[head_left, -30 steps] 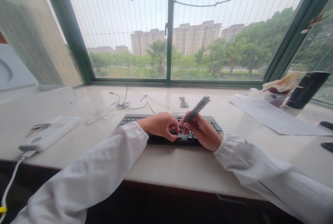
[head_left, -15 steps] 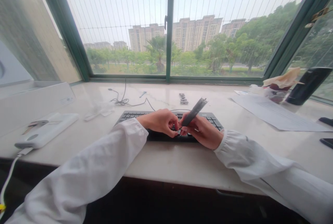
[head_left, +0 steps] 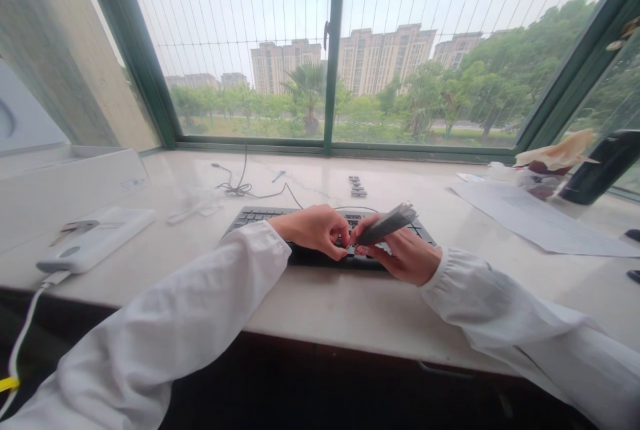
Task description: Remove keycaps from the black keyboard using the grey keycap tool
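A black keyboard [head_left: 256, 217] lies on the pale countertop, its middle covered by both hands. My left hand [head_left: 316, 231] is closed over the middle keys, thumb and forefinger pinched together; whatever is between them is too small to make out. Close beside it, my right hand [head_left: 406, 255] grips a thick dark grey stick-like tool [head_left: 387, 224]. The tool slants, its ragged upper end pointing up and right, its lower end near the left fingertips. Behind the keyboard, several small dark pieces like keycaps [head_left: 357, 186] sit in a short column.
A thin cable [head_left: 237, 188] coils behind the keyboard, near a small blue strip [head_left: 279, 177]. To the left are a white power bank [head_left: 117, 233] with keys [head_left: 75, 227] on it and a white box [head_left: 85, 183]. Paper sheets [head_left: 545, 220] and a black bottle [head_left: 603, 167] occupy the right.
The grey tool has tipped lower toward the right in my right hand. My left hand stays pinched at the keys. The whole view has shifted slightly.
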Tool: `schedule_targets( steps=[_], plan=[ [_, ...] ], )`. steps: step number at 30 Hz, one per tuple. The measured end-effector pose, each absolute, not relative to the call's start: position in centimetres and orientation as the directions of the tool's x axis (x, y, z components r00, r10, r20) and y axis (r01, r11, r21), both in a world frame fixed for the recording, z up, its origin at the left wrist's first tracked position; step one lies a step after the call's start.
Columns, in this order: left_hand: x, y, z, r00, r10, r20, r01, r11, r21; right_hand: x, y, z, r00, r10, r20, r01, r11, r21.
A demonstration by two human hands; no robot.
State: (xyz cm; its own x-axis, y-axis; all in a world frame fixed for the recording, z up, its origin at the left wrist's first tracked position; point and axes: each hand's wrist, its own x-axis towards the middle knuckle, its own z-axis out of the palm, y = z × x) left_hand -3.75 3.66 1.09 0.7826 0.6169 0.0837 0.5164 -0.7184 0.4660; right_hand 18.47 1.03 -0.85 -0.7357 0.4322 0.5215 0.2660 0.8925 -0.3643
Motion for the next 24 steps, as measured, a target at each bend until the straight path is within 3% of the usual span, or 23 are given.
schedule_targets(
  steps=[6, 13, 20, 24],
  plan=[
    [-3.8, 3.7, 1.3, 0.800, 0.594, 0.084, 0.502, -0.739, 0.449, 18.3, 0.4, -0.9, -0.763, 0.416, 0.494, 0.317, 0.908, -0.275],
    [-3.6, 3.7, 1.1, 0.784, 0.615, 0.085, 0.525, -0.729, 0.439, 18.7, 0.5, -1.7, -0.791, 0.435, 0.431, 0.288, 0.886, -0.365],
    [-3.7, 3.6, 1.3, 0.789, 0.603, 0.115, 0.512, -0.750, 0.419, 17.8, 0.2, -1.8, -0.760, 0.409, 0.505, 0.331, 0.912, -0.240],
    [-3.7, 3.5, 1.2, 0.784, 0.610, 0.116, 0.510, -0.739, 0.441, 17.8, 0.4, -1.6, -0.749, 0.417, 0.515, 0.341, 0.909, -0.240]
  ],
)
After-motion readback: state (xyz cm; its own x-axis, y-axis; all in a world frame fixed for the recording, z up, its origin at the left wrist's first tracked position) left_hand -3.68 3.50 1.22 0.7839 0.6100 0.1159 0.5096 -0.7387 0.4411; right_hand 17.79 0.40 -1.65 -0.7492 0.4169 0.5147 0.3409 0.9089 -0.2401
